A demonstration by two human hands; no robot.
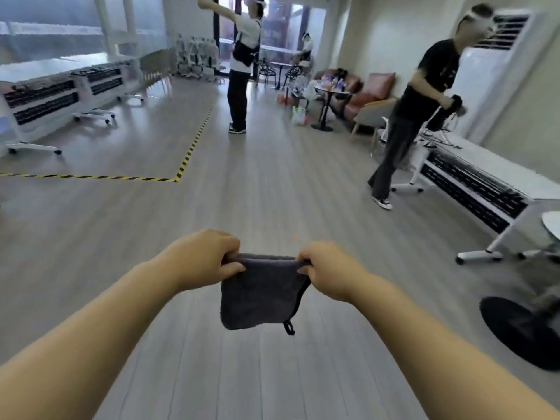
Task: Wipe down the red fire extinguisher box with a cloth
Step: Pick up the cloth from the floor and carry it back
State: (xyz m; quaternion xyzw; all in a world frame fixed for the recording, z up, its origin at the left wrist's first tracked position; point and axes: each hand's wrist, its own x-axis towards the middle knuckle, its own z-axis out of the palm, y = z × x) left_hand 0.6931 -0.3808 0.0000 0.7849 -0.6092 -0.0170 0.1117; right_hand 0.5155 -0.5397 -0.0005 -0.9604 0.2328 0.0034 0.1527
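The fingers (228, 251) of the left hand (209, 262) and right hand (327, 271) pinch the top corners of the grey cloth (260, 295), which hangs slack below them over the floor (272, 192), and with the red box nowhere in view, a loosened pinch could drop it.

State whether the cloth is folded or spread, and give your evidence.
Folded, apparently: the cloth hangs between left hand and right hand, which pinch its top corners, and two layers part along its right edge.
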